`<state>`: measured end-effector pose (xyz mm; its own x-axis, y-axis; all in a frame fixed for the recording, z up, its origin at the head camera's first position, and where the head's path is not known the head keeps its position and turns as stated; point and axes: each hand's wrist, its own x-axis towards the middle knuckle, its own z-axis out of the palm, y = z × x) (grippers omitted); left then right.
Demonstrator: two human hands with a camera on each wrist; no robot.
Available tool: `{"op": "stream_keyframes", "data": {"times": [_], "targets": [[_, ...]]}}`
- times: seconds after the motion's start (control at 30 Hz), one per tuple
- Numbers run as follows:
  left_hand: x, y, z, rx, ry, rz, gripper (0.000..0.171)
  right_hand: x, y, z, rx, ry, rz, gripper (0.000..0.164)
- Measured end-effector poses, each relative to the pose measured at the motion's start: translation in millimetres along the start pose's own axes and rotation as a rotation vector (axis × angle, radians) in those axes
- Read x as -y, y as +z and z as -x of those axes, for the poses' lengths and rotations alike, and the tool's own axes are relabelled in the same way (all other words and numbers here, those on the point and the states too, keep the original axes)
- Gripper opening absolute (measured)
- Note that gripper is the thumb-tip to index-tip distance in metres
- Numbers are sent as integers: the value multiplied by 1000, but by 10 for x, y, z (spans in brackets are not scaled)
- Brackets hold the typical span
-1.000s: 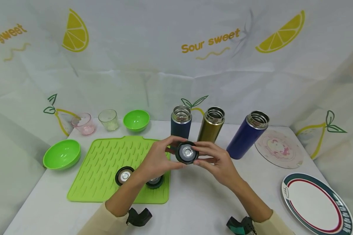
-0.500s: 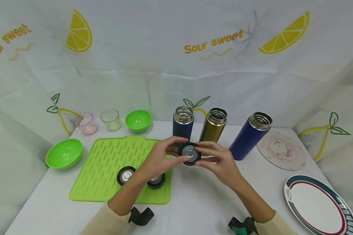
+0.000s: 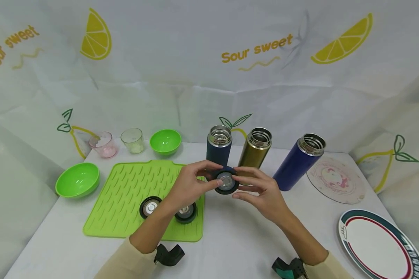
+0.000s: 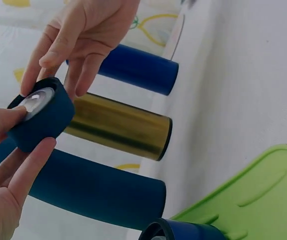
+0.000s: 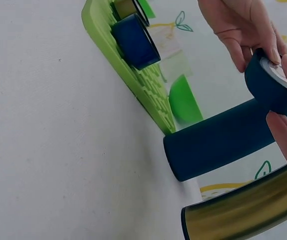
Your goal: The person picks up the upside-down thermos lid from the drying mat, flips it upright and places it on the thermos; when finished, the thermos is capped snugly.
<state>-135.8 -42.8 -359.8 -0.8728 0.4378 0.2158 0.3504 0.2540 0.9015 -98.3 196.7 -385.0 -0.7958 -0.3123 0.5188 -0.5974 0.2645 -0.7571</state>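
A dark teal bottle lid (image 3: 227, 181) is held up over the table, its silver underside turned toward me. My left hand (image 3: 190, 185) pinches it, the thumb reaching over the rim onto the underside. From the other side my right hand (image 3: 262, 189) holds the lid's rim with its fingers. Behind the hands stand three uncapped bottles: a dark teal one (image 3: 219, 149), a gold one (image 3: 255, 149) and a blue one (image 3: 298, 162). Two more lids rest underside up on the green mat, a brown-centred lid (image 3: 150, 207) and a blue lid (image 5: 136, 41).
The green mat (image 3: 115, 201) lies at left. Behind it are a pink glass (image 3: 104, 145), a clear glass (image 3: 132, 140) and a green bowl (image 3: 165, 142), with another green bowl (image 3: 77, 180) beside it. At right are a pink round mat (image 3: 336, 180) and a rimmed plate (image 3: 377, 244).
The left thumb has moved from the lid's lower edge onto its underside, and the lid has tilted slightly. The head view has shifted a little; bottles and mat stay put.
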Motion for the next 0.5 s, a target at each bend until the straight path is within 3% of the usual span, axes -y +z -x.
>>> {"op": "stream_keyframes", "data": {"times": [0.27, 0.5], "targets": [[-36, -5, 12, -15, 61, 20, 39, 45, -24, 3, -14, 27, -93, 33], [-43, 18, 23, 7, 142, 28, 37, 31, -8, -29, -19, 30, -130, 41]]}}
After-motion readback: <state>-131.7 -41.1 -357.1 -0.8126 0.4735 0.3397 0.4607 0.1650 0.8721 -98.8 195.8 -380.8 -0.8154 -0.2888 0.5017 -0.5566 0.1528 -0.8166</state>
